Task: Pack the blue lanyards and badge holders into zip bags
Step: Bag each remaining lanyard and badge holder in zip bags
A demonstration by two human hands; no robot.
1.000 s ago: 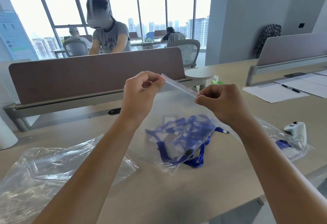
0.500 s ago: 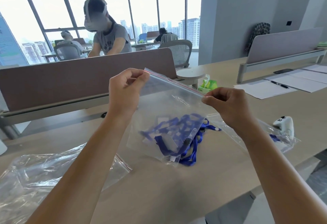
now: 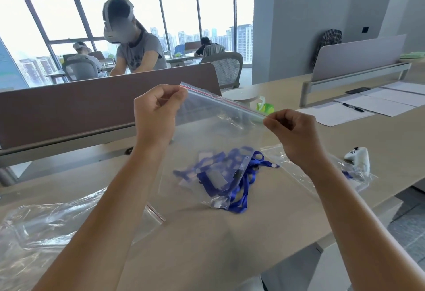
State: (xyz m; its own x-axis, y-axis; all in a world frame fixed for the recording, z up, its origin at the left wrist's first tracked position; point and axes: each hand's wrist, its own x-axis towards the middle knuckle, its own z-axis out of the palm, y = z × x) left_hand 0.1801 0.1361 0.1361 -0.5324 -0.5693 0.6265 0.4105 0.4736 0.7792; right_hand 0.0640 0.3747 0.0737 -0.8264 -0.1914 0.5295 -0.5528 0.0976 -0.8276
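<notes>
The left hand [image 3: 158, 111] and right hand [image 3: 291, 134] each pinch one end of the zip bag [image 3: 220, 125] by its red-lined mouth, raised over the desk [image 3: 207, 240]. The blue lanyards [image 3: 239, 185] and a badge holder [image 3: 216, 178] lie heaped below, mid-desk. Best to part the two lips evenly before loading, I judge.

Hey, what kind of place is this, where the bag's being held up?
Most likely an open-plan office, high up: long desks with divider screens, mesh chairs, papers, and a window wall overlooking city towers.

The blue lanyards [image 3: 232, 175] blur behind the zip bag [image 3: 218, 125]; its lower edge is indistinct.
</notes>
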